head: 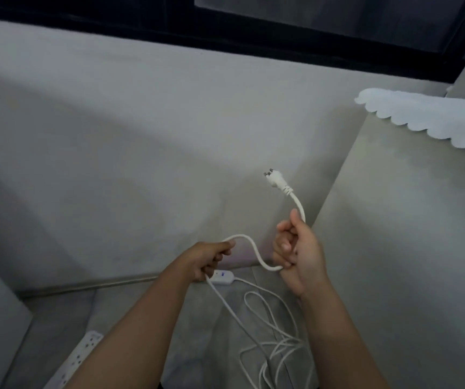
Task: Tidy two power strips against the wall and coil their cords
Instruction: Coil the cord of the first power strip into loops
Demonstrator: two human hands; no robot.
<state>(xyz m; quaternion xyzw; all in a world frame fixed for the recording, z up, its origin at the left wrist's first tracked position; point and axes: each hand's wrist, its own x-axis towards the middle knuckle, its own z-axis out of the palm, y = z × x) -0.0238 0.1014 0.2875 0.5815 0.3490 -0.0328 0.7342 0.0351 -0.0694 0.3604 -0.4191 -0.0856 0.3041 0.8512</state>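
Single view: head-worn, wide-angle, looking forward and down over both forearms. Faces pale wall point(113, 130) — dark window frame point(253, 37) along top edge, sloping down rightward; floor point(57, 310) strip at bottom. Just below frame centre, close to lens: left hand point(208, 259) and right hand point(298, 248), arms entering from bottom edge.
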